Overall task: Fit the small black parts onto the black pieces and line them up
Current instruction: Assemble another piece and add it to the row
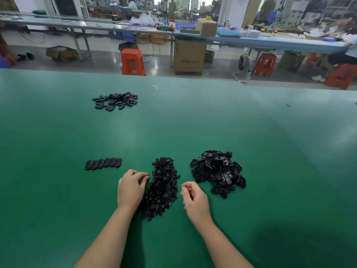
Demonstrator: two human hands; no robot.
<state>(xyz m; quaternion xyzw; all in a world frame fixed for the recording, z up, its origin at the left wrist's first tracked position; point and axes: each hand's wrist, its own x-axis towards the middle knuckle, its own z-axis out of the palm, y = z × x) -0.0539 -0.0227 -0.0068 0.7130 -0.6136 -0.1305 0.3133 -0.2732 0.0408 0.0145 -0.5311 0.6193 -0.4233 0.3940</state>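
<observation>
- The left hand (130, 188) rests on the green surface (58, 132) at the left edge of the pile of small black parts (163, 187); its fingers (144, 178) are curled, tips at the pile's edge, and whether they pinch a part I cannot tell.
- The right hand (194, 200) hovers just right of that pile, palm turned inward, fingers loosely curled and holding nothing visible.
- A heap of larger black oval pieces (218, 173) lies to the right, near the right hand.
- A row of six black pieces (103, 163) lies side by side, touching, left of the left hand.
- Another loose cluster of black pieces (116, 101) sits well apart, farther back on the left.
</observation>
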